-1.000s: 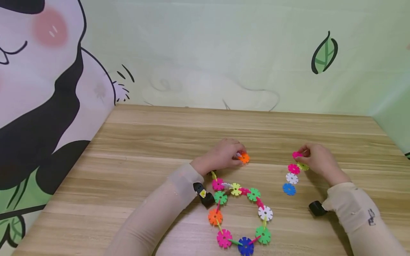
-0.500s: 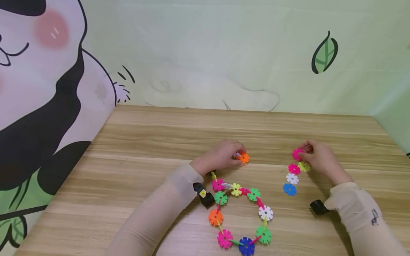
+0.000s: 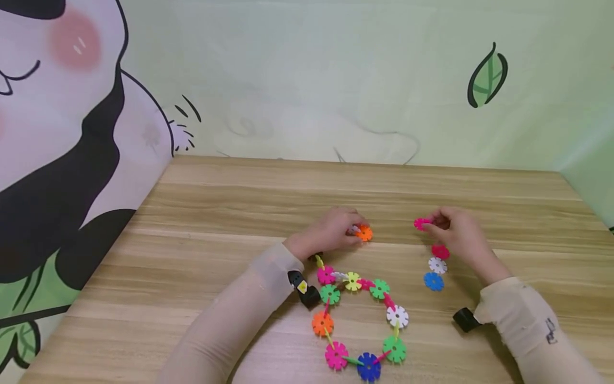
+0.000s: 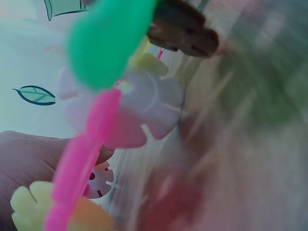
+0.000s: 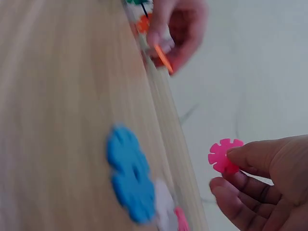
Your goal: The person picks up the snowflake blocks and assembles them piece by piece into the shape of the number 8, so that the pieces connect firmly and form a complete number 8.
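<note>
My left hand (image 3: 331, 229) pinches an orange slotted snowflake disc (image 3: 364, 233) joined to a white disc (image 3: 354, 229), above the linked chain. Between the thumb and fingers of my right hand (image 3: 460, 232) is a pink snowflake disc (image 5: 225, 154), held off the table. On the wood lies a ring of linked discs, with a dark blue disc (image 3: 369, 367) at the near side and a green disc (image 3: 395, 349) beside it. A yellow link (image 3: 320, 261) runs from the ring toward my left wrist, which hides part of it. The left wrist view is filled with blurred linked discs, including a green disc (image 4: 106, 43).
Loose discs lie in a row below my right hand: a red-pink disc (image 3: 440, 252), a white disc (image 3: 437, 265) and a light blue disc (image 3: 434, 281). The wooden table (image 3: 240, 192) meets a printed wall (image 3: 288, 80) at the back.
My right hand has moved left with the pink disc, away from the loose row. The yellow disc beside that row is now hidden from the head view. My left hand stays nearly still.
</note>
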The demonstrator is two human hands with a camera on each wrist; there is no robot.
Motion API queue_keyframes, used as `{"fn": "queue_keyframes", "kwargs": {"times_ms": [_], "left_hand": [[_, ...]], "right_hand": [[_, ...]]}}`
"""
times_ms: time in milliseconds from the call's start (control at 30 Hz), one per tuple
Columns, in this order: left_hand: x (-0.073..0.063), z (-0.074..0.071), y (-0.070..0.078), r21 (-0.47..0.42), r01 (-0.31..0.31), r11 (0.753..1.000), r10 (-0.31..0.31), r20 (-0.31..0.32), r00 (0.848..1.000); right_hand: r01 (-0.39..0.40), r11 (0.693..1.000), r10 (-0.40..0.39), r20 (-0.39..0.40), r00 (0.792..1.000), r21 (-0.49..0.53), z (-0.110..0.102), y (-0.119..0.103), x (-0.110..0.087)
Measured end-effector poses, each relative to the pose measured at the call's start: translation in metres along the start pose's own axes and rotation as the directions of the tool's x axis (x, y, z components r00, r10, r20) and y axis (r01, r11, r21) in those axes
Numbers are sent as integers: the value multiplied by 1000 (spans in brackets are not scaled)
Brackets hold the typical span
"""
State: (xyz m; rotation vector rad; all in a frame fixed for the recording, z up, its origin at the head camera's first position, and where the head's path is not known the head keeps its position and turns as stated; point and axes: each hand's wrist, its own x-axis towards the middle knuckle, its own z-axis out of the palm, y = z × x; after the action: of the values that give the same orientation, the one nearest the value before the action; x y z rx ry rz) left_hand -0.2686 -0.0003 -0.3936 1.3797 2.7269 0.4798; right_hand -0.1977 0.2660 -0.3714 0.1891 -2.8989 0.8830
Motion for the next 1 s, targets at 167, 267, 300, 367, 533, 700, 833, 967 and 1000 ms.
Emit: {"fn": "queue_keyframes", "kwargs": {"times_ms": [167,267,300,367,533,700,833,967,1000], "left_hand": [[0,-2,-1,-11,17,1000,-17,9,1000],[0,-4,-3,-16,25,1000,-25,16,1000],[1,-4,-3,-18,26,999,-26,17,1000],[1,-5,-3,-21,33,999,-32,18,999],[2,-6,-2,-29,51,998,-51,25,998],[2,-3,-1,-24,47,999,-46,24,999],[2,-1,0,-27,45,999,-45,19,999],[1,-2,0,-41,47,998,-46,18,999],[1,-2,0,-44,49,998,-48,19,999]], "right_hand": [[56,998,-56,2,998,37,13,-18,-2],[67,996,-68,18,998,65,21,-27,-2],[74,995,-75,17,997,67,23,-30,-2],[89,993,-90,15,996,72,28,-34,-1],[142,989,-142,-5,990,29,38,-41,1],[189,982,-189,-14,982,-4,50,-43,2],[213,977,-212,-41,976,11,60,-44,2],[199,980,-199,-32,979,2,66,-44,2],[195,981,-195,-23,981,-5,67,-44,2]]}}
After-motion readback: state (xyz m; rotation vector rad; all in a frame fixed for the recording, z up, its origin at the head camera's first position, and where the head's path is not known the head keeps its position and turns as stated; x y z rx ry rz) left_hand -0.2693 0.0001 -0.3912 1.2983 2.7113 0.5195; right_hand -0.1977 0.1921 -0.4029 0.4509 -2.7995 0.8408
